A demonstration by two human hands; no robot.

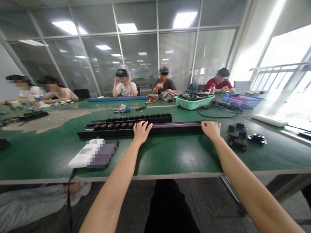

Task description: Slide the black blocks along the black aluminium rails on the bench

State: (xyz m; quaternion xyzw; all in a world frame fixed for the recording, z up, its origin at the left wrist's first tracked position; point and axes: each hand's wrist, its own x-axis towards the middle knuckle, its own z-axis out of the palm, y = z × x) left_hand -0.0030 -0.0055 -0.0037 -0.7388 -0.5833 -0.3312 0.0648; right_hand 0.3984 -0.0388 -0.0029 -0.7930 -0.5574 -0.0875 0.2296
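Observation:
A long black rail (pixel 176 128) lies crosswise on the green table, with a row of small black wheel-like units (pixel 110 126) set along its left half. My left hand (pixel 141 132) is closed over the rail near its middle, at the right end of that row. At the rail's right end, my right hand (pixel 212 128) grips it with bent fingers, and its fingertips are partly hidden. Just behind lies a second black rail (pixel 130 120), shorter and lined with similar units. To the right of my right hand sit several loose black units (pixel 237 140).
A white device (pixel 81 156) and a dark, blurred flat item (pixel 103 157) lie front left. Behind the rails are a grey-blue cloth (pixel 122 108), a green basket (pixel 194 102), a blue basket (pixel 243 100) and black cable (pixel 219 111). Several people sit across the table.

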